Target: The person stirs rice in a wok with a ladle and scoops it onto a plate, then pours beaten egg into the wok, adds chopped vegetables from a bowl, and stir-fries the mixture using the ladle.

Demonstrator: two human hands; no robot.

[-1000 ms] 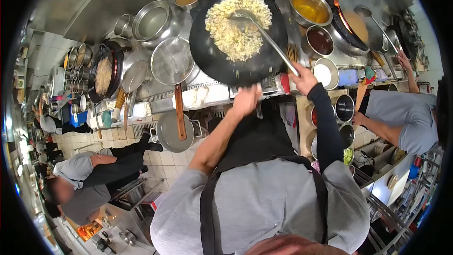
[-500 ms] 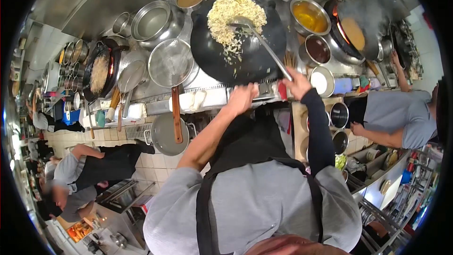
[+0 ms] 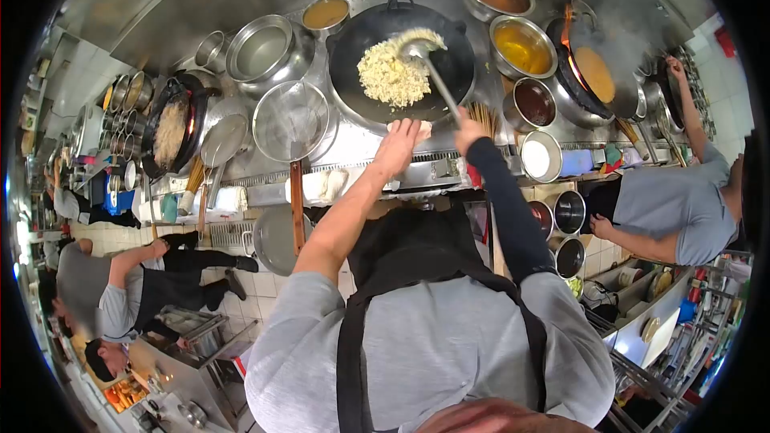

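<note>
A large black wok (image 3: 349, 56) sits on the burner in front of me, with a mound of pale yellow fried rice (image 3: 391, 78) in it. My left hand (image 3: 399, 147) grips the wok's near rim, a light cloth (image 3: 423, 129) showing under the fingers. My right hand (image 3: 470, 133) is closed round the handle of a metal ladle (image 3: 441, 84). The ladle's bowl is in the upper part of the wok, at the rice, and some rice lies along its far side. The fingertips of my left hand are partly hidden.
Left of the wok are a wire strainer (image 3: 290, 122) and a steel pot (image 3: 261, 48). To the right stand a bowl of yellow liquid (image 3: 524, 42), a pot of dark sauce (image 3: 533, 104) and a flaming wok (image 3: 595, 76). A co-worker (image 3: 670, 204) stands at right.
The wok has tilted and moved, and the rice has gathered lower in it. The ladle has moved up and right. Both hands have shifted; my left hand is further forward, my right further left.
</note>
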